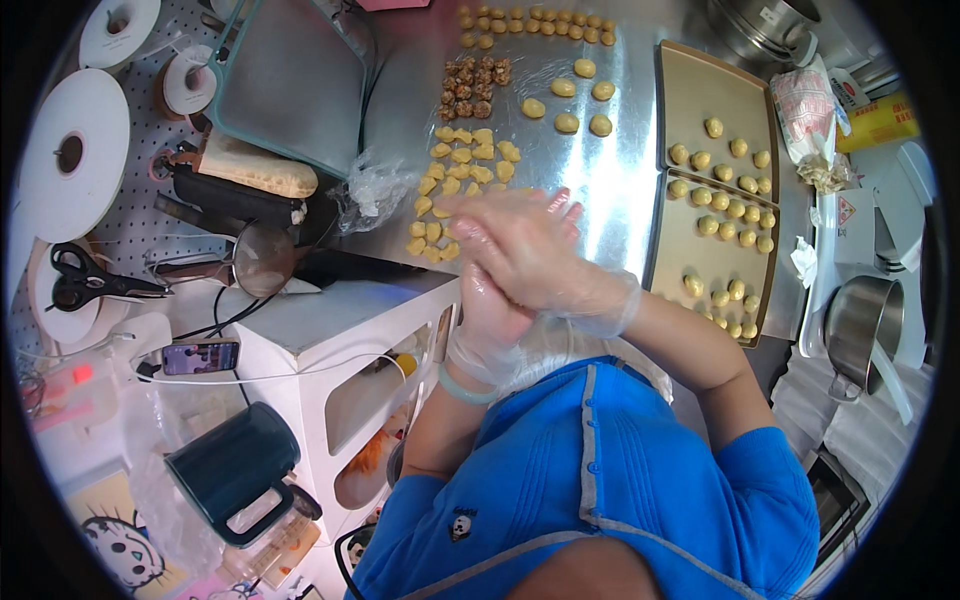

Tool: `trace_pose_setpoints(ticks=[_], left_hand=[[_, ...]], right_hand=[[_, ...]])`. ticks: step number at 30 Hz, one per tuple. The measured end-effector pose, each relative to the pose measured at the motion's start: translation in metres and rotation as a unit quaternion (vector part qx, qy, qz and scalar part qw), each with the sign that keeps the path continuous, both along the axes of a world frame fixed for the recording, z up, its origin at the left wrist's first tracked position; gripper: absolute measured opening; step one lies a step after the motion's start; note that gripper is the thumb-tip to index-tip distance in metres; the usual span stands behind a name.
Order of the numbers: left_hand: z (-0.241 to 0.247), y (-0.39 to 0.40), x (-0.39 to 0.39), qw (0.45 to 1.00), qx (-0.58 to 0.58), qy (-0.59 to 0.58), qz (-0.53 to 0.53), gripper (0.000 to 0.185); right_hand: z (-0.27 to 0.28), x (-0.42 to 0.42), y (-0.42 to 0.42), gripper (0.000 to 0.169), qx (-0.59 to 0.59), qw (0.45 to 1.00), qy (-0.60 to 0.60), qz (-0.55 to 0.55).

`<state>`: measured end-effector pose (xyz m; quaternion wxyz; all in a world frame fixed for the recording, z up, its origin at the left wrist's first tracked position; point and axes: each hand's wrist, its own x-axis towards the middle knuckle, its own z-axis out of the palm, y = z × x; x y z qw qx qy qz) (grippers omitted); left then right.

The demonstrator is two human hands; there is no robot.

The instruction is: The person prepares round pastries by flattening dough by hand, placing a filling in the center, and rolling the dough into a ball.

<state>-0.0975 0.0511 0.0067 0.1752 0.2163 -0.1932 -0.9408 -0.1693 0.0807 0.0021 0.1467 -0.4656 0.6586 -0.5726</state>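
Observation:
Over the near edge of the steel worktop (630,180), my right hand (525,240) lies across my left hand (491,296), palm against palm. Both wear clear plastic gloves. Anything between the palms is hidden. Just beyond my fingers are several uneven yellow dough pieces (481,174) on plastic film. Brown, chunky filling balls (482,92) sit in rows behind them. Several smooth, oval dough balls (564,88) stand apart to the right of the filling. Rows of round dough balls (547,28) line the far end.
Two gold baking trays (694,82) (667,255) at the right carry several glossy dough balls (726,230). Crumpled plastic film (375,191) and a teal-rimmed board (292,82) are at the left. Nearer are a strainer (262,259), a phone (201,358) and a dark mug (232,469). A steel pot (862,330) stands right.

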Motion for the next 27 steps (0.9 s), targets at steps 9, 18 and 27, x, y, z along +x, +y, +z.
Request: trace_pose_setpoints(ticks=[9,18,27], left_hand=[[-0.003,-0.002,0.013,0.982,-0.176,0.017,0.061,0.067],[0.009,-0.008,0.021,0.977,-0.208,0.019,0.052,0.075],[0.004,-0.017,0.032,0.98,0.07,0.185,0.023,0.077]], right_hand=[[0.01,0.012,0.0,0.031,-0.092,0.995,-0.035,0.01],[0.011,0.012,-0.009,0.034,-0.047,0.994,0.096,-0.015],[0.019,0.009,-0.02,0.046,0.04,0.995,-0.062,0.065]])
